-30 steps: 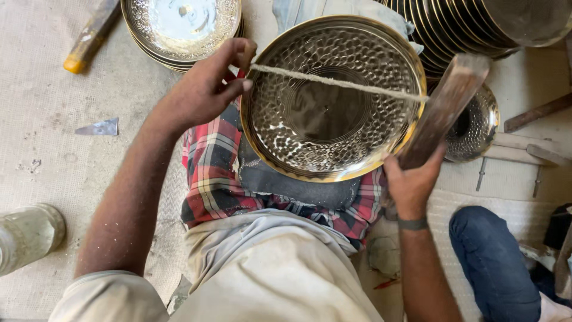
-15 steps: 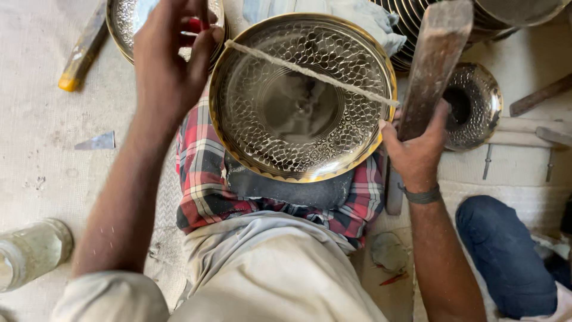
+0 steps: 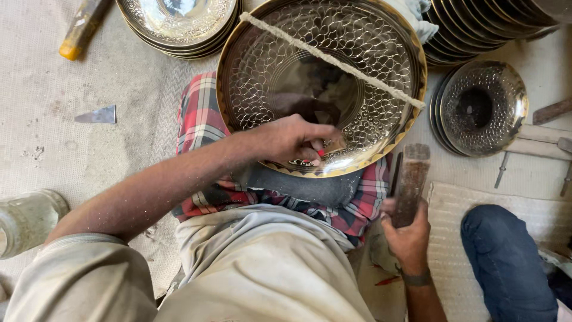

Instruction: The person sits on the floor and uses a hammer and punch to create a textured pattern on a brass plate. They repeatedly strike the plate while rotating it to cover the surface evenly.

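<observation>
A large brass plate (image 3: 250, 71) with an embossed scale pattern is propped on a dark pad over a red checked cloth (image 3: 196, 125) on my lap. A pale cord (image 3: 333, 61) runs slantwise across its face. My left hand (image 3: 292, 140) rests on the plate's lower inner face, fingers pinched on a small red-tipped tool (image 3: 322, 153). My right hand (image 3: 408, 238) is below the plate's lower right rim. It grips a worn wooden mallet (image 3: 412, 176) held upright, apart from the plate.
Stacks of brass plates lie at top left (image 3: 179, 24) and top right (image 3: 476, 30), with smaller embossed bowls (image 3: 479, 107) at right. On the mat are a yellow-handled tool (image 3: 83, 27), a metal shard (image 3: 98, 114) and a glass jar (image 3: 27, 220). A leg in blue jeans (image 3: 506, 262) is at bottom right.
My left hand left the plate's upper left rim, rose, then came down onto the lower inner face. The mallet dropped from raised beside the plate to below its lower right rim.
</observation>
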